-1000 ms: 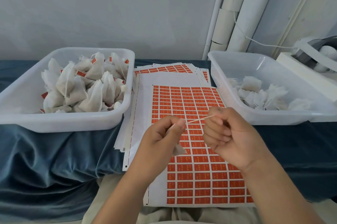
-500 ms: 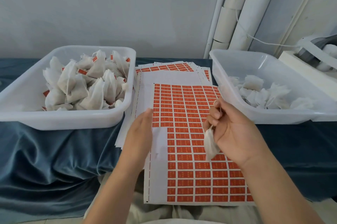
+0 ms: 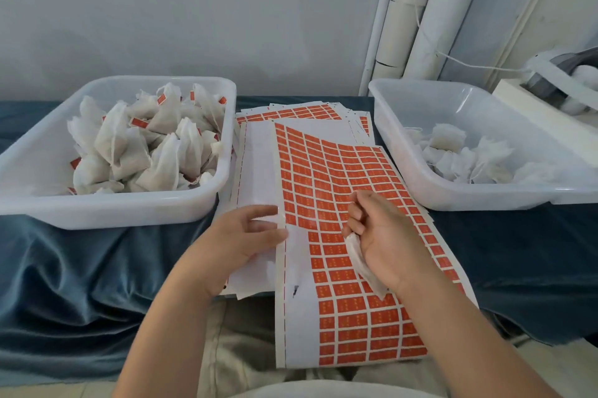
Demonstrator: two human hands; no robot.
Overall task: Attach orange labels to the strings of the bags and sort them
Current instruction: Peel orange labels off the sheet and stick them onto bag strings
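— Left hand?
— Pinches the white left margin of the large paper sheet of orange rectangular labels.
— Right hand?
— Curls round a small white mesh bag, over that sheet's middle.

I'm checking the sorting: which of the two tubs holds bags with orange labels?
The left tub: orange labels show among its bags. The right tub holds only plain white ones.
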